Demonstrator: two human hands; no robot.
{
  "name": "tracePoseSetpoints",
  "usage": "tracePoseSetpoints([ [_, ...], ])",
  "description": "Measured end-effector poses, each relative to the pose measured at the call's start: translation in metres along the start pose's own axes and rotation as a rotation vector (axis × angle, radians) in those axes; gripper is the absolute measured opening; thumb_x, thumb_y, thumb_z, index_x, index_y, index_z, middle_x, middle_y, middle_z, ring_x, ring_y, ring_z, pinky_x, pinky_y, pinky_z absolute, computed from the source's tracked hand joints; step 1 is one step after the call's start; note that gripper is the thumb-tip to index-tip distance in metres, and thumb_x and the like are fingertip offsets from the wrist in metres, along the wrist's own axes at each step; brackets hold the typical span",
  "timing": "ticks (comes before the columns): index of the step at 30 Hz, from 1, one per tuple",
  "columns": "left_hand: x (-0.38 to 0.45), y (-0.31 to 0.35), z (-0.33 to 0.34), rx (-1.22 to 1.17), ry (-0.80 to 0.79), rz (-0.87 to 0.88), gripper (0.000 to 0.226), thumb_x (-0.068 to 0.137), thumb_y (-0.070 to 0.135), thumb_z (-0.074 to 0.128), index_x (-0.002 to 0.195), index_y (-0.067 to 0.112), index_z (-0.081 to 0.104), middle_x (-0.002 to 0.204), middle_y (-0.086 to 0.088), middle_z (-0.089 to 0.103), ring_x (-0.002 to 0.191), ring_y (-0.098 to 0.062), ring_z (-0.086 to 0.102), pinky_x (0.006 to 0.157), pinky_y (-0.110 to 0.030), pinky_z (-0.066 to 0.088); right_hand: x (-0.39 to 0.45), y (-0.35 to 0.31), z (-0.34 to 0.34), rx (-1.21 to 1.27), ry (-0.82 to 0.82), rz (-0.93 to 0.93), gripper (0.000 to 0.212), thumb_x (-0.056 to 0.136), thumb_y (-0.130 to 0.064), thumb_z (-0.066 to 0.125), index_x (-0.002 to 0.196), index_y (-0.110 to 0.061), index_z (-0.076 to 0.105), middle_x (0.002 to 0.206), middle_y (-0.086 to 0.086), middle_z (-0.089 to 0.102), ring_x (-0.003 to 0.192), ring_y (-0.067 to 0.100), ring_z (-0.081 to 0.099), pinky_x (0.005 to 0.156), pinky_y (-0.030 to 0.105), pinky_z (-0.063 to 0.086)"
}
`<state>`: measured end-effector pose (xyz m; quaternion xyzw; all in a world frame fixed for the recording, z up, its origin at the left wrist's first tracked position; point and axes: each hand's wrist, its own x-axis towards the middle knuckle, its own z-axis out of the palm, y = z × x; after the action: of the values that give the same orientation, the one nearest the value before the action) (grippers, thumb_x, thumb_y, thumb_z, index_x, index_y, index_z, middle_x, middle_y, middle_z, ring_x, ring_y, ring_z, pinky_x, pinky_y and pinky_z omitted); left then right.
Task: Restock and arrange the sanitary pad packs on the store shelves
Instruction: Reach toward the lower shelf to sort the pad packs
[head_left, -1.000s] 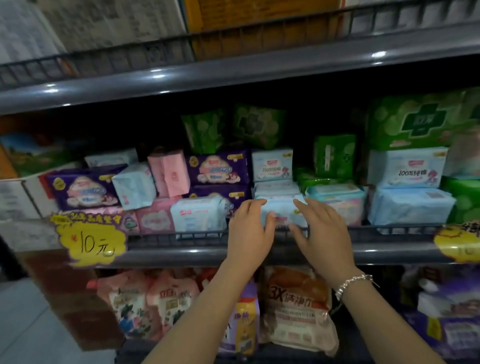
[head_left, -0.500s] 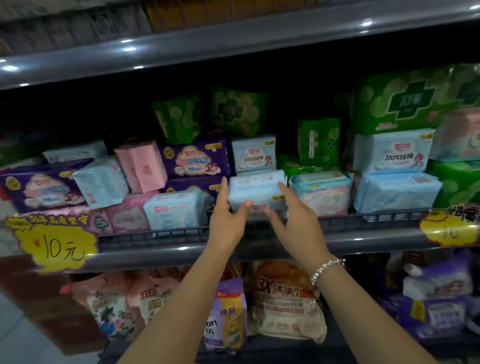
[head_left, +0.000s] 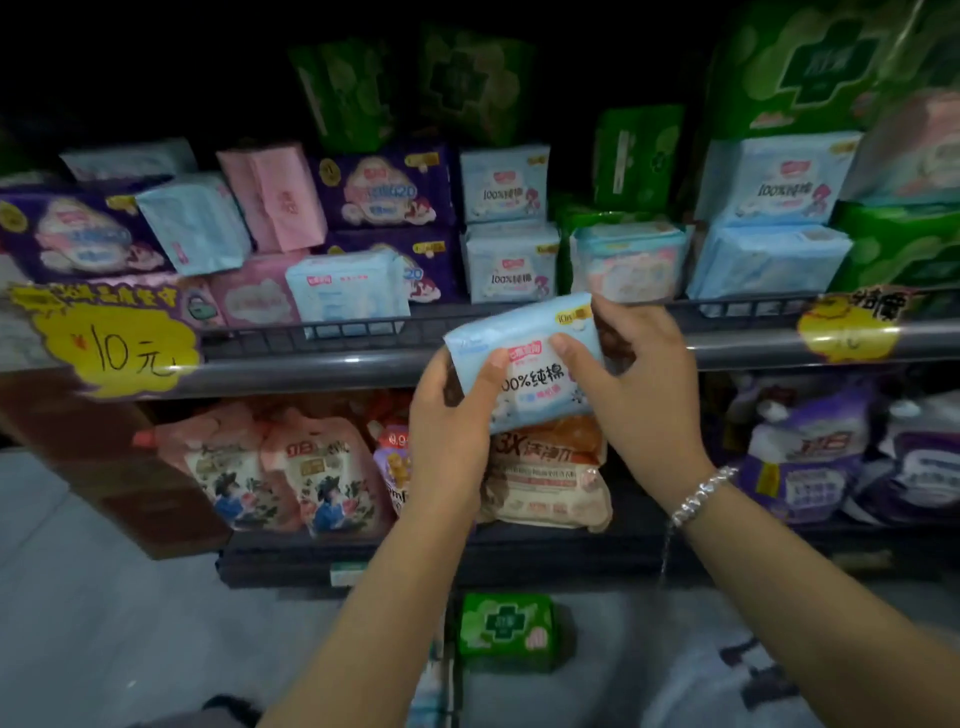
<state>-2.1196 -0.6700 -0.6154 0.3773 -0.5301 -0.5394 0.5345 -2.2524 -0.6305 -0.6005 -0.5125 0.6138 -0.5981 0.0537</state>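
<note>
A light blue sanitary pad pack (head_left: 530, 371) with red and black print is held in front of the shelf rail, tilted with its left end lower. My left hand (head_left: 452, 415) grips its left edge, thumb across the front. My right hand (head_left: 631, 374) grips its right side, thumb on the front and fingers behind. On the shelf (head_left: 322, 364) behind stand blue, purple, pink and green pad packs; two more blue packs (head_left: 511, 260) of the same print are stacked straight behind the held one.
A yellow price tag (head_left: 111, 348) hangs on the rail at left, another (head_left: 852, 327) at right. Orange and purple detergent pouches (head_left: 545, 473) fill the lower shelf. A green pad pack (head_left: 506, 631) lies on the floor below, between my forearms.
Both hands have pulled the blue pack off the shelf and down in front of the rail, turning its printed face toward me. The view has tilted downward.
</note>
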Motion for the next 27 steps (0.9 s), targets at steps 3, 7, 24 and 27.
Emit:
tracePoseSetpoints([
  [3,-0.022,-0.037,0.001,0.014,-0.03,-0.126,0.018,0.091,0.027,0.064,0.109,0.029,0.064,0.097,0.008,0.073,0.088,-0.007,0.071,0.068,-0.024,0.058,-0.03,0.031,-0.006,-0.042,-0.032,0.091,0.05,0.084,-0.021,0.072,0.129,-0.008,0.058,0.102,-0.002,0.047,0.087,-0.008,0.051,0.071,-0.003,0.04],
  [7,-0.036,-0.095,0.005,0.061,-0.1,-0.292,0.025,0.092,0.02,0.063,0.117,0.017,0.062,0.1,0.005,0.071,0.082,-0.001,0.07,0.062,-0.017,0.054,-0.064,0.089,-0.011,-0.162,-0.117,0.244,0.047,0.083,-0.02,0.073,0.126,-0.006,0.06,0.097,0.0,0.048,0.084,0.002,0.054,0.072,-0.001,0.041],
  [24,-0.048,-0.34,0.034,0.682,-0.254,-0.783,0.006,0.089,0.021,0.065,0.093,0.016,0.064,0.09,-0.007,0.069,0.084,-0.023,0.065,0.074,-0.033,0.049,-0.185,0.324,0.02,-0.226,-0.454,1.096,0.063,0.085,-0.024,0.071,0.141,-0.013,0.044,0.119,0.01,0.065,0.106,0.025,0.063,0.095,0.036,0.048],
  [27,-0.052,-0.372,0.046,0.841,-0.34,-0.797,0.024,0.093,0.028,0.059,0.112,0.015,0.064,0.11,-0.005,0.069,0.104,-0.026,0.063,0.07,-0.026,0.04,-0.205,0.354,0.022,-0.25,-0.428,1.183,0.057,0.086,-0.022,0.069,0.139,-0.012,0.047,0.116,0.009,0.067,0.1,0.023,0.063,0.09,0.033,0.049],
])
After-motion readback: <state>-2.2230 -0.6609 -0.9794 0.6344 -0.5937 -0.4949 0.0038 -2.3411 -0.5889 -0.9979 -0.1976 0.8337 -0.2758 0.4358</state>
